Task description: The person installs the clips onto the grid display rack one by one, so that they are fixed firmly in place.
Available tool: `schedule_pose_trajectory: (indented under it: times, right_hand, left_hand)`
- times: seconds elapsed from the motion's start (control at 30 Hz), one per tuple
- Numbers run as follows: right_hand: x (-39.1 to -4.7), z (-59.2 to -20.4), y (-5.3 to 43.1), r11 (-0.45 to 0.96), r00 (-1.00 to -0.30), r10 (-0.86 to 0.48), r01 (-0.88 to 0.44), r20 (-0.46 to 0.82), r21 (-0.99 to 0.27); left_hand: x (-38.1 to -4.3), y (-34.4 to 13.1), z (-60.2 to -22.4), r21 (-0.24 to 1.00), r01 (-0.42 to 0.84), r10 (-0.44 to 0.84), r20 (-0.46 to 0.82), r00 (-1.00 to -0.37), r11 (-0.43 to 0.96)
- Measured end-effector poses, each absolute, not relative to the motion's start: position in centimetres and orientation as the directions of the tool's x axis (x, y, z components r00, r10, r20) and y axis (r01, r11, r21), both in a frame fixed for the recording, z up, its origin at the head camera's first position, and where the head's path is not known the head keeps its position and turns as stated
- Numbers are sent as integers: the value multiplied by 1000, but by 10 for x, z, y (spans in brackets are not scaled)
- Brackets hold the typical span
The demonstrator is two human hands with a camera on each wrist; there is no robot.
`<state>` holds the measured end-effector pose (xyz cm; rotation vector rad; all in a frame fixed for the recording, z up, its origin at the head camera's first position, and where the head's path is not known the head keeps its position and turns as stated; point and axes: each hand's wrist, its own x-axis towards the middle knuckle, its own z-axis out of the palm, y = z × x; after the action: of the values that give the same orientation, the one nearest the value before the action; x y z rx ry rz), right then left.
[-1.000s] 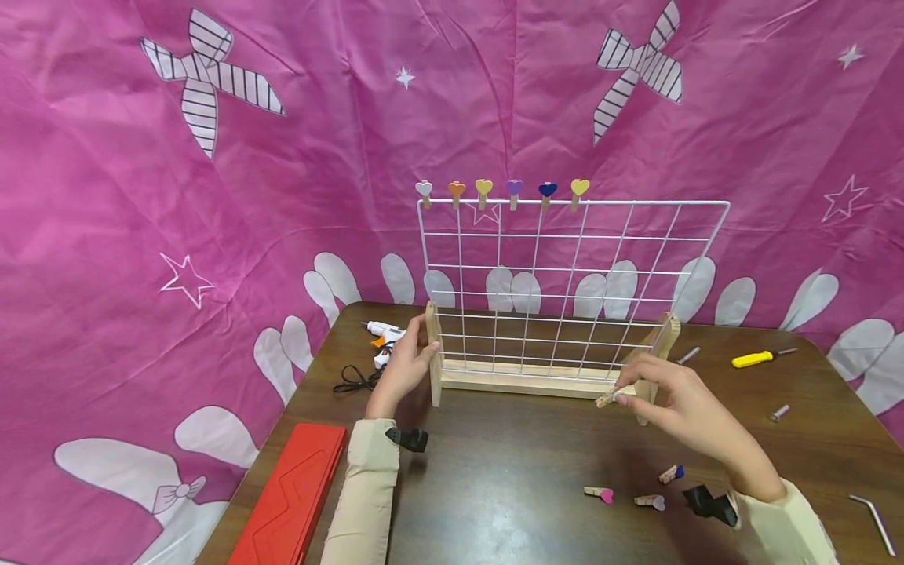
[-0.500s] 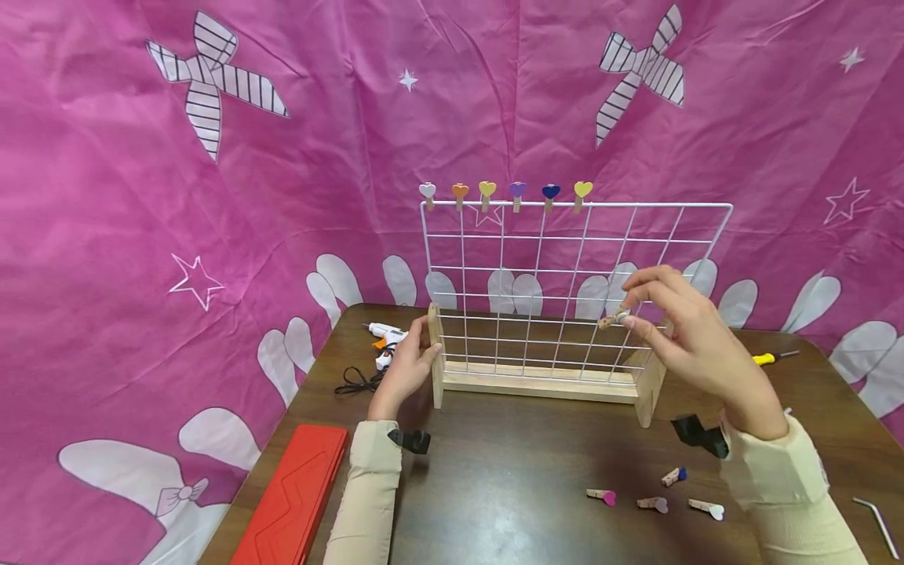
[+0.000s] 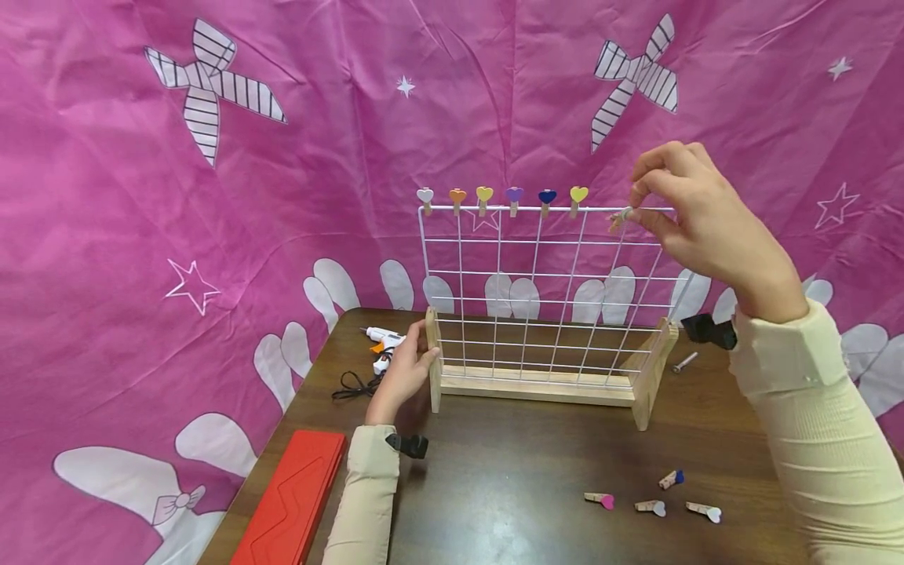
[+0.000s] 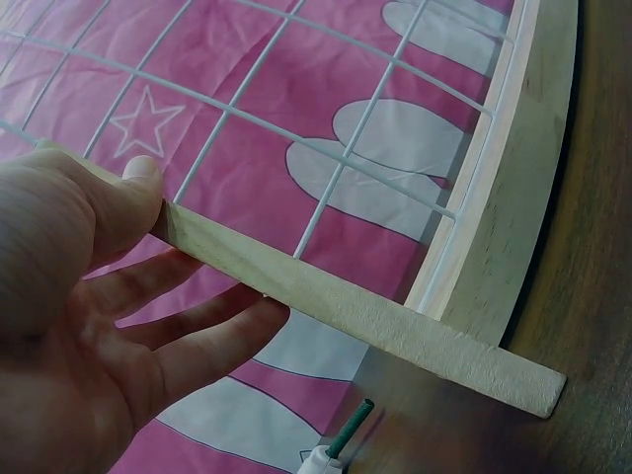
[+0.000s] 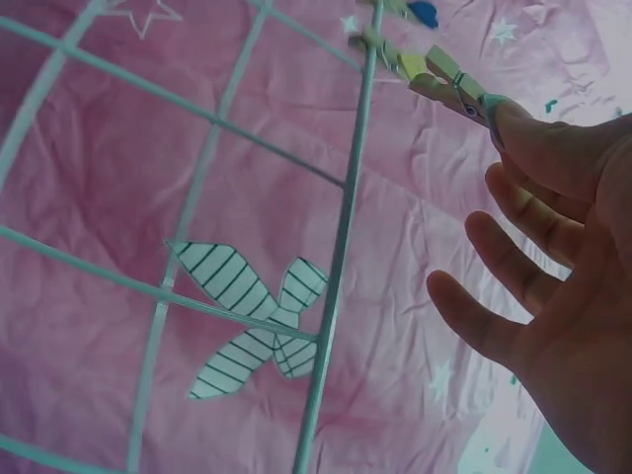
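Note:
In the head view, my left hand (image 3: 406, 367) grips the left wooden upright (image 3: 434, 369) of a stand holding a white wire grid (image 3: 533, 242). The left wrist view has the thumb on one face of that upright (image 4: 395, 331) and fingers on the other. My right hand (image 3: 716, 224) pinches a small wooden clothespin (image 3: 618, 220) by its handle end, thumb against a pale heart, close to the grid's top wire. In the right wrist view this clothespin (image 5: 449, 87) points at the wire, its other fingers spread. Several heart clothespins, including a navy one (image 3: 547, 198), line the top wire's left part.
On the table lie several heart clothespins, among them a pink one (image 3: 599, 500) and a blue one (image 3: 672, 479). A glue gun (image 3: 384, 337) with black cord and a red case (image 3: 289, 494) are at left. A bolt (image 3: 685, 362) lies right of the stand.
My right hand has risen from beside the stand's right foot to the grid's top wire, carrying the clothespin. The left hand stays on the upright.

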<state>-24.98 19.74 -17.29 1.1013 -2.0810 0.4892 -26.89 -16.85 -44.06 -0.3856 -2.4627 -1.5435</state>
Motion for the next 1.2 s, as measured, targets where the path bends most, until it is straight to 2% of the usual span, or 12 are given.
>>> schedule_pose_trajectory:
  times: [0.3, 0.47, 0.6, 0.77, 1.2]
  right_hand:
    - [-267, -155, 195, 606, -427, -574, -795, 698, 12]
    - [-272, -156, 193, 631, -493, -579, -775, 649, -26]
    - [-275, -158, 191, 662, -546, -572, -748, 613, -48]
    - [-275, -161, 188, 695, -581, -523, -714, 623, -82]
    - [-252, -176, 198, 681, -517, -482, -729, 707, -69]
  left_hand:
    - [-268, -169, -441, 840, 336, 118, 316, -941, 426]
    - [-268, -168, -442, 823, 365, 125, 346, -930, 436]
    - [-267, -168, -440, 839, 336, 114, 318, -941, 429]
    - [-267, -167, -438, 846, 314, 105, 298, -949, 431]
    - [-268, -169, -439, 849, 320, 116, 299, -947, 420]
